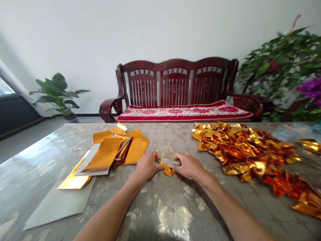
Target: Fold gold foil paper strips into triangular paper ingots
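A partly folded sheet of gold foil paper (168, 169) is held between my two hands just above the table, its grey-white back showing along the top edge. My left hand (148, 164) pinches its left end with thumb and fingers. On the opposite end, my right hand (187, 165) is closed in a similar pinch. Left of my hands lies a loose stack of flat gold foil sheets (104, 154), some with the pale side up. To the right spreads a large heap of folded gold foil pieces (233, 144).
The patterned table (140, 214) has a shiny surface. A pale sheet (60, 204) lies under the stack at the left. Clear plastic (291, 130) sits at the far right. Behind stand a dark red wooden bench (173, 83) and potted plants (59, 93).
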`<act>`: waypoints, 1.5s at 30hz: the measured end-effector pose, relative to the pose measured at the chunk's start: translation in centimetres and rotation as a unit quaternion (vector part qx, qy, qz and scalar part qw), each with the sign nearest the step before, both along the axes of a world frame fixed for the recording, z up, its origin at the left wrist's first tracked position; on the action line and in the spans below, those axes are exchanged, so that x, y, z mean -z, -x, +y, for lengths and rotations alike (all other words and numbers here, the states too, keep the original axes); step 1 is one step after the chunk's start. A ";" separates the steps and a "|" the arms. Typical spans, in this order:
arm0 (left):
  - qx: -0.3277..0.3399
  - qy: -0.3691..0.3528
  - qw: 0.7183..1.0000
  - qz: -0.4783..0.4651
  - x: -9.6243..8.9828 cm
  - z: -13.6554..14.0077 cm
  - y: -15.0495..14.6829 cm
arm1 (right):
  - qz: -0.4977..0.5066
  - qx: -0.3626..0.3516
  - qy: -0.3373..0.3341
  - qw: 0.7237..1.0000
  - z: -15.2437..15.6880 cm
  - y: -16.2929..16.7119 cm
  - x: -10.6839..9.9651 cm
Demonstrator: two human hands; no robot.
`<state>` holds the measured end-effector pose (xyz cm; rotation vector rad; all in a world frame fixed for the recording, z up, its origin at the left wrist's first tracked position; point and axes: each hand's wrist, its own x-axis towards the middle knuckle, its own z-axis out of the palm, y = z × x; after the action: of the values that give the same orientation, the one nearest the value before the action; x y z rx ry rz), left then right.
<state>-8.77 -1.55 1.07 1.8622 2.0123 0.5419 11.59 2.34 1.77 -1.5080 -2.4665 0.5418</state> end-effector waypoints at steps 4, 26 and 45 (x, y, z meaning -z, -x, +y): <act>-0.015 0.013 1.000 -0.023 -0.2 -0.1 -0.2 | 0.009 -0.016 -0.011 1.000 0.1 0.0 0.1; -0.009 0.018 0.991 -0.135 1.2 0.7 0.7 | 0.064 -0.052 0.005 0.997 0.5 0.0 1.0; 0.003 -0.009 0.998 -0.056 0.0 -1.1 -1.0 | 0.098 -0.079 -0.096 0.987 -0.5 -0.6 1.9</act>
<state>-7.73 -2.62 1.11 1.8066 1.9356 0.6502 12.24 1.82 -0.16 -1.1381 -2.4175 0.4415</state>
